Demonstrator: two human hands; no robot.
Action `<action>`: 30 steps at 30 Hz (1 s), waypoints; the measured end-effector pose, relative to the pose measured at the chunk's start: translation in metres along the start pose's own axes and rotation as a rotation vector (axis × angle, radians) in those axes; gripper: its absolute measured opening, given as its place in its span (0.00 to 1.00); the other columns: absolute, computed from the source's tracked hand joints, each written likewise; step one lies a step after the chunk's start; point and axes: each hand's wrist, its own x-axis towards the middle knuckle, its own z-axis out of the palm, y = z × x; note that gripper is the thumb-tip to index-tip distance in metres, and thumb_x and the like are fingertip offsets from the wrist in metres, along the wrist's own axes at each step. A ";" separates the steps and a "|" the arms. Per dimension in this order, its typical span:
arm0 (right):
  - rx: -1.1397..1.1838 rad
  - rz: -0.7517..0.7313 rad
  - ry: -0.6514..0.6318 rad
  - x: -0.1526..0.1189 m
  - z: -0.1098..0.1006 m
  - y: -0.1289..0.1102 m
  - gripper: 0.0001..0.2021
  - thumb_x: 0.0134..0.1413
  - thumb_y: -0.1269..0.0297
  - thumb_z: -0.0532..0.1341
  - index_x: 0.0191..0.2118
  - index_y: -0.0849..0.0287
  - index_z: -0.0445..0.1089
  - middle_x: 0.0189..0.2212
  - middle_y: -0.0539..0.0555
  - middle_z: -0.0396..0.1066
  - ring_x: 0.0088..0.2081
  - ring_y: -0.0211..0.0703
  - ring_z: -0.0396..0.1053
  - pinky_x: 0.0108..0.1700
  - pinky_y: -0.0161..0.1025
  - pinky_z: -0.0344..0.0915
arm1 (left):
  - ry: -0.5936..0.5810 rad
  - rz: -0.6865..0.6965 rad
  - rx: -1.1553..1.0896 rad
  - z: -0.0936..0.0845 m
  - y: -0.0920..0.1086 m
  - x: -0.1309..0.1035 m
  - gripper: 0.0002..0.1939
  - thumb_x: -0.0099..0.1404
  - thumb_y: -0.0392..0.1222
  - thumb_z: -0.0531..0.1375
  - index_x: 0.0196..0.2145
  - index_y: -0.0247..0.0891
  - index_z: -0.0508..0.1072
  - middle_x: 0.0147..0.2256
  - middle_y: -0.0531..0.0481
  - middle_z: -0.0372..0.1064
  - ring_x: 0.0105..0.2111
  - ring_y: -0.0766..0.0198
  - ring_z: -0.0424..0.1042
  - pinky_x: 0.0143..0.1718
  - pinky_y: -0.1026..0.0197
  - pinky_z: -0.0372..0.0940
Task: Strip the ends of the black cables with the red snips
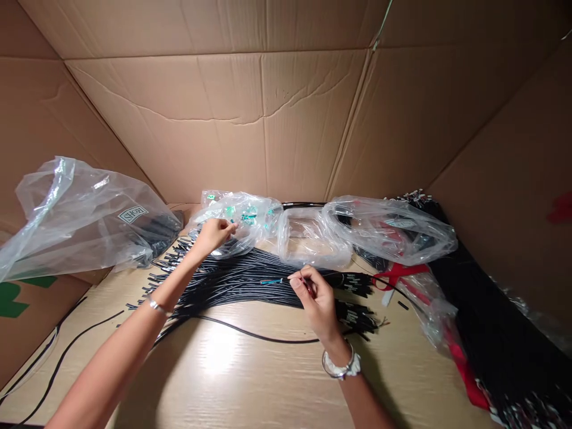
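Note:
My right hand (316, 301) is closed around a thin black cable near its end. Blue and other coloured wires (271, 281) stick out of that end to the left of the fingertips. Something dark red shows inside the palm, mostly hidden. My left hand (215, 234) is pinched at the near side of a clear plastic bag (263, 208) with green pieces in it. Whatever lies between its fingertips is too small to make out. Below both hands lies a wide bundle of black cables (241, 277), bare wire ends fanning out at its left.
Cardboard walls (201, 143) enclose the table (268, 381) at the back and sides. A large clear bag (98, 220) stands at the left, another bag (388, 229) right of centre. More black cables (491, 310) and red strips (467, 369) lie at the right.

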 end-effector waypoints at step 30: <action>-0.048 0.102 0.009 0.003 0.001 0.007 0.13 0.60 0.55 0.59 0.30 0.60 0.69 0.25 0.49 0.67 0.26 0.34 0.63 0.29 0.31 0.63 | 0.114 0.144 0.556 0.037 0.008 0.014 0.12 0.64 0.43 0.56 0.37 0.39 0.78 0.33 0.42 0.78 0.35 0.51 0.76 0.31 0.60 0.60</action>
